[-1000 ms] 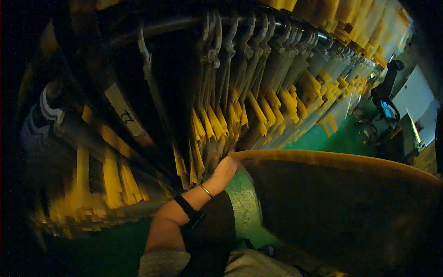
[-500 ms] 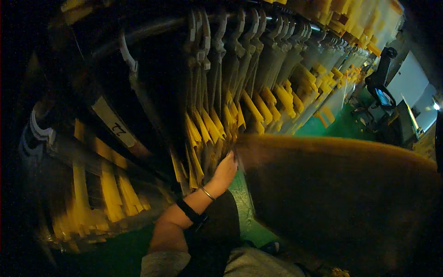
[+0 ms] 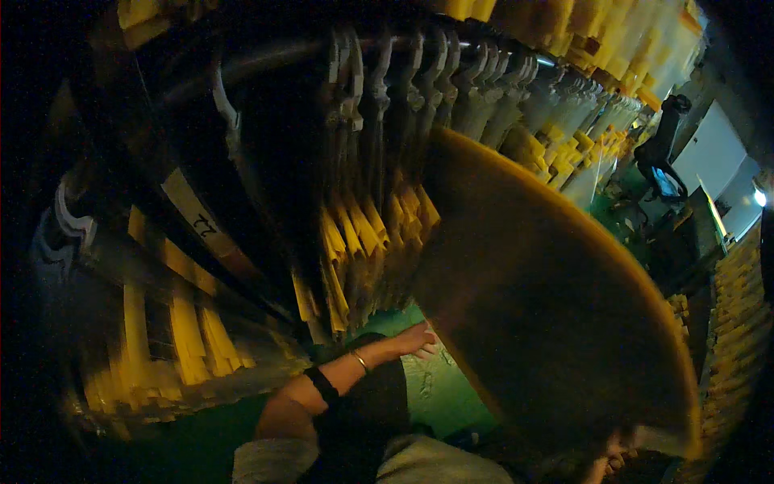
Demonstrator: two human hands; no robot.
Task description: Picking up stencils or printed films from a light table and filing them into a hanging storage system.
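A large dark brown panel (image 3: 556, 282) with a curved, yellowish edge fills the right half of the view, tilted. My left hand (image 3: 418, 340) is beside the panel's lower left edge, its fingers stretched out and holding nothing; whether they touch the edge I cannot tell. At the lower right, in dim light, my right hand (image 3: 610, 460) has its fingers curled at the panel's lower end, beside a pale strip (image 3: 665, 441). Left of the panel hang sheets with yellow lower edges (image 3: 355, 226), on pale hooks (image 3: 347, 89) along a dark rail (image 3: 274, 60).
More yellow-edged sheets (image 3: 185, 323) hang at the lower left, near a tan tag (image 3: 193, 211) on a dark bar. Stacked yellow pieces (image 3: 621, 36) are above at the right. Green floor (image 3: 423, 387) shows below. A black stand with a lit screen (image 3: 667, 181) is at the far right.
The panel has swung, its upper left part rising in front of the hanging sheets. My left hand has come down from the sheets and opened. My right hand has come into view.
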